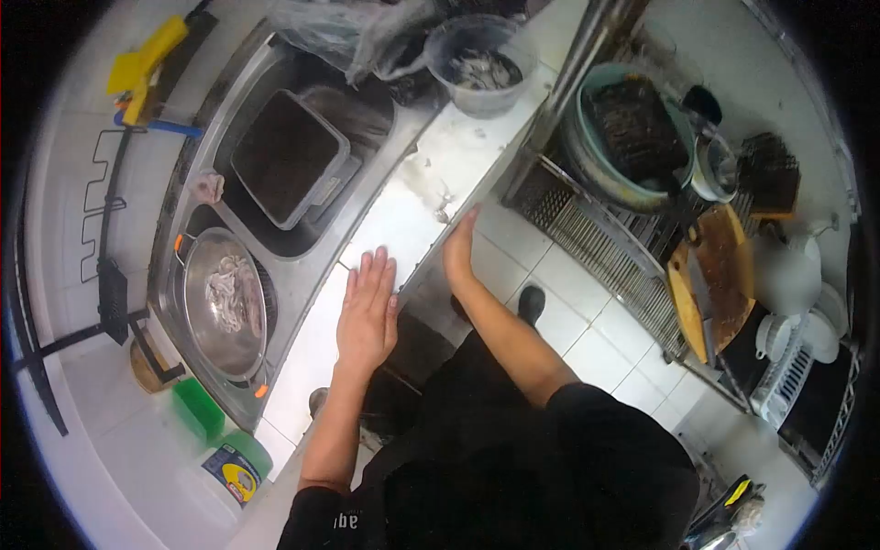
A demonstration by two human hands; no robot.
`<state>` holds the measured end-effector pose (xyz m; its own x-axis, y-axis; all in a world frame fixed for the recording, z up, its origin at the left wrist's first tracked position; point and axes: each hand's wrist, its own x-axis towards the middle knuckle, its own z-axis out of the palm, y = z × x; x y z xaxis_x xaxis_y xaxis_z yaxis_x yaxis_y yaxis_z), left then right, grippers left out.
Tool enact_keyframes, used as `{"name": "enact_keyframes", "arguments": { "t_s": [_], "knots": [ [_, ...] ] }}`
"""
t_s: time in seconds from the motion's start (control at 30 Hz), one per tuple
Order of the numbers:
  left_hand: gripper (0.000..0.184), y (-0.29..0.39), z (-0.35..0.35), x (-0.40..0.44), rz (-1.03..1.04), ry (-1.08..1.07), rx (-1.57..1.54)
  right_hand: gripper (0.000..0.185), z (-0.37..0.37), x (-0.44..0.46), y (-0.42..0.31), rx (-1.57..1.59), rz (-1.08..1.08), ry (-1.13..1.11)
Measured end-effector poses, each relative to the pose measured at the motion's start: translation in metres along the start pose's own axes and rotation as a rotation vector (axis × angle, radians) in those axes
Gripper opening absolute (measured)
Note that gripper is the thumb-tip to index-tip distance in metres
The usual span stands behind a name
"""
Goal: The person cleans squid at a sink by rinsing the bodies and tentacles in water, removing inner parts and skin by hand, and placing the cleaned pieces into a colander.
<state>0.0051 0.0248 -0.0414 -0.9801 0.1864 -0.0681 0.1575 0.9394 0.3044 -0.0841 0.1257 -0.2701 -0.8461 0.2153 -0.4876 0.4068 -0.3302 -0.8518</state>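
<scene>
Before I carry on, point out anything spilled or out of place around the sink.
Two things: a wet-looking, dark-flecked smear on the white counter between the right hand and the clear bowl, possibly spilled; and a pinkish lump on the sink's ledge, odd because it lies outside any container.

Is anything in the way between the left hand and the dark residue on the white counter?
Nothing visible is. Bare white counter lies between the left hand, flat on it, and the dark residue. The right hand is off to the side, at the counter's edge; the plastic bowl stands beyond the residue.
</scene>
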Motion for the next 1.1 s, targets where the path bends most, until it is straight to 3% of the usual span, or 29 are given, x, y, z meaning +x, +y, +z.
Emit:
{"name": "enact_keyframes", "arguments": {
  "t_s": [0.03, 0.1, 0.17, 0.2, 0.27, 0.3, 0.37, 0.43, 0.53, 0.6, 0.63, 0.7, 0.77, 0.87, 0.93, 0.97, 1.0, 1.03, 1.1],
  "knots": [
    [0.047, 0.0, 0.0, 0.001, 0.02, 0.036, -0.035, 0.066, 0.002, -0.016, -0.039, -0.193, -0.271, 0.009],
    [0.046, -0.001, 0.0, 0.0, 0.032, 0.077, -0.065, 0.062, -0.002, -0.049, -0.096, -0.312, -0.395, -0.091],
    [0.045, -0.008, 0.001, -0.003, 0.078, 0.116, -0.112, 0.067, -0.012, -0.074, -0.123, -0.678, -0.821, -0.19],
    [0.045, -0.009, 0.0, -0.003, 0.081, 0.121, -0.137, 0.067, -0.013, -0.081, -0.132, -0.674, -0.849, -0.213],
    [0.044, -0.011, -0.005, -0.003, 0.108, 0.125, -0.199, 0.072, -0.01, -0.09, -0.145, -1.024, -0.934, -0.147],
    [0.044, -0.012, -0.006, -0.003, 0.101, 0.15, -0.197, 0.072, -0.004, -0.095, -0.16, -1.023, -0.959, -0.157],
    [0.045, -0.013, -0.005, -0.003, 0.125, 0.178, -0.284, 0.072, 0.012, -0.101, -0.187, -1.315, -1.062, -0.255],
    [0.046, -0.015, -0.008, -0.008, 0.103, 0.23, -0.279, 0.069, 0.046, -0.08, -0.172, -1.344, -1.094, -0.274],
    [0.048, -0.019, -0.009, -0.011, 0.011, 0.368, -0.583, 0.067, 0.107, -0.03, -0.167, -1.34, -1.324, -0.386],
    [0.049, -0.032, -0.004, -0.004, -0.116, 0.488, -0.737, 0.06, 0.165, -0.011, -0.172, -1.466, -0.872, -0.762],
    [0.05, -0.043, -0.004, -0.001, -0.226, 0.583, -0.906, 0.06, 0.188, -0.009, -0.175, -1.458, -0.894, -0.787],
    [0.052, -0.072, -0.021, 0.008, -0.267, 0.668, -0.753, 0.052, 0.231, -0.009, -0.188, -1.145, -0.843, -0.995],
    [0.051, -0.104, -0.045, 0.012, -0.302, 0.779, -0.503, 0.045, 0.271, 0.009, -0.179, -1.088, -0.87, -1.005],
    [0.047, -0.159, -0.079, 0.019, -0.498, 0.89, -0.468, 0.039, 0.308, 0.061, -0.143, -0.922, -0.729, -1.008],
    [0.046, -0.202, -0.098, 0.028, -0.575, 0.92, -0.431, 0.032, 0.321, 0.092, -0.093, -0.82, -0.375, -0.431],
    [0.045, -0.224, -0.1, 0.032, -0.645, 0.937, -0.423, 0.029, 0.34, 0.133, -0.019, -0.515, -0.267, -0.271],
    [0.045, -0.257, -0.091, 0.038, -0.687, 0.916, -0.399, 0.029, 0.344, 0.075, -0.071, -0.064, 0.154, -0.41],
    [0.046, -0.294, -0.08, 0.047, -0.727, 0.901, -0.377, 0.029, 0.347, 0.005, -0.135, 0.342, 0.601, -0.352],
    [0.046, -0.338, -0.076, 0.068, -0.852, 0.906, -0.422, 0.028, 0.399, 0.058, -0.073, 0.202, 0.501, -0.968]
  ]
}}
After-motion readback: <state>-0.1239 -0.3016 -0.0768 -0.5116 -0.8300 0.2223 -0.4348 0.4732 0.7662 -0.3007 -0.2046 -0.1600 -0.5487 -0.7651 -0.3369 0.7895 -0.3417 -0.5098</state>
